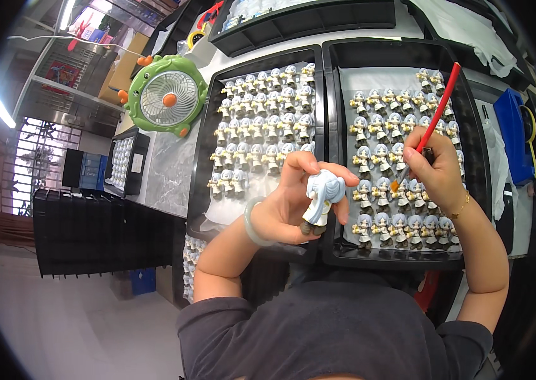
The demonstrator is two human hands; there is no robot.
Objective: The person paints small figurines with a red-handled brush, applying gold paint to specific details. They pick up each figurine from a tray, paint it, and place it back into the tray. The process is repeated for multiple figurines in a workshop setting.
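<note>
Between the thumb and fingers of my left hand [287, 202] is a small figurine [324, 197] with pale blue hair, a white outfit and a dark base. Its back and long hair face up toward me. My right hand [434, 166] grips a paintbrush [440, 107] with a red handle, its orange-tipped bristles pointing down and left, apart from the held figurine. Rows of like figurines [379, 155] stand in the black tray [401, 258] beneath my right hand. More rows fill the left black tray [201, 171], with a gap in its front row near my left wrist.
A green animal-shaped fan [168, 98] stands left of the trays. Another black tray [306, 35] lies behind them. At the right is a blue bin [514, 136] with yellow tape or cord beside it. Further figurines sit in a small tray [125, 161] at the far left.
</note>
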